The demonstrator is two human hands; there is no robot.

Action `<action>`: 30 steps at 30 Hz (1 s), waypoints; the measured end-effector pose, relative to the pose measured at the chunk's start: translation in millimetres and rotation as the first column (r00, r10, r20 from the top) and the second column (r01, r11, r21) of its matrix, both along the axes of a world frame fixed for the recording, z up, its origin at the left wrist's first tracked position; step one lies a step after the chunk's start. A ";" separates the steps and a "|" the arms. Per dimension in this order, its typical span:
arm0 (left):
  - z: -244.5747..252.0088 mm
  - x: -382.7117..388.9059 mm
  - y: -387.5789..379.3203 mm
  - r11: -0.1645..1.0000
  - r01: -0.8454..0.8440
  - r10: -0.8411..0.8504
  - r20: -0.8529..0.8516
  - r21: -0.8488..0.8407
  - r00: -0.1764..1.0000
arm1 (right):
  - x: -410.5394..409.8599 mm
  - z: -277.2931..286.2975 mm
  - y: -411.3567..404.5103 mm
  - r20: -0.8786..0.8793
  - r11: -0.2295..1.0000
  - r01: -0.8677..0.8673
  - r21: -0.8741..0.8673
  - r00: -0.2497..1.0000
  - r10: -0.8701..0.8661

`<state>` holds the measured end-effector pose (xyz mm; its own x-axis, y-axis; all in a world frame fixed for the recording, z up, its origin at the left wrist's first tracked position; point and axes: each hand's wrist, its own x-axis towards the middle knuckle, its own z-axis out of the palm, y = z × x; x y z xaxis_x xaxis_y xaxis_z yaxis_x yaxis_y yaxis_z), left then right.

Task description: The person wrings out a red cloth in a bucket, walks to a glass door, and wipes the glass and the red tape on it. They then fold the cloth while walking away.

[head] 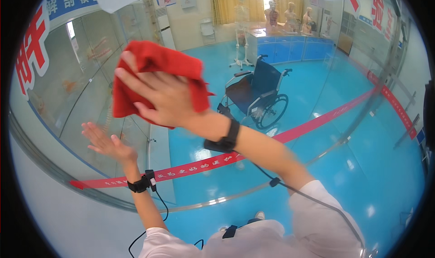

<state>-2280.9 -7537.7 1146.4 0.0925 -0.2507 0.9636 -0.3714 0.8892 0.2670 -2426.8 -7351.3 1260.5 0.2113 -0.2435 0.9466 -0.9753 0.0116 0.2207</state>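
My right hand [166, 94] lies spread over a red cloth [127, 100], which appears flattened against a clear glass pane [316, 98] in front of me. The cloth's top edge is folded over, and part of it is covered by my fingers. Lower and to the left, my left hand [110, 147] is raised with its thumb apart and holds nothing. Whether it touches the glass I cannot tell. A red strip with white writing [210, 162] runs across the glass, passing behind both forearms in the view.
Beyond the glass stand a wheelchair [258, 88], a skeleton model [241, 30] on a wheeled stand and a blue-fronted cabinet [292, 49] bearing several torso models [273, 15]. A glass display case [88, 77] is at left. Cables [316, 198] run from my wrist straps.
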 end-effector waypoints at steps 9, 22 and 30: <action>3.9 -0.5 11.7 1.000 0.003 -0.003 0.007 -0.006 1.000 | -174.4 -46.4 229.3 0.085 0.835 0.519 -0.183 0.855 -0.512; 8.4 -0.7 13.9 1.000 -0.001 0.002 0.020 -0.031 1.000 | -219.4 -90.7 270.2 0.366 0.791 0.453 -0.411 0.877 -0.312; 3.9 2.0 5.6 1.000 0.008 -0.007 0.020 -0.030 1.000 | -96.4 -72.6 120.9 0.305 0.870 0.381 -0.312 0.908 -0.288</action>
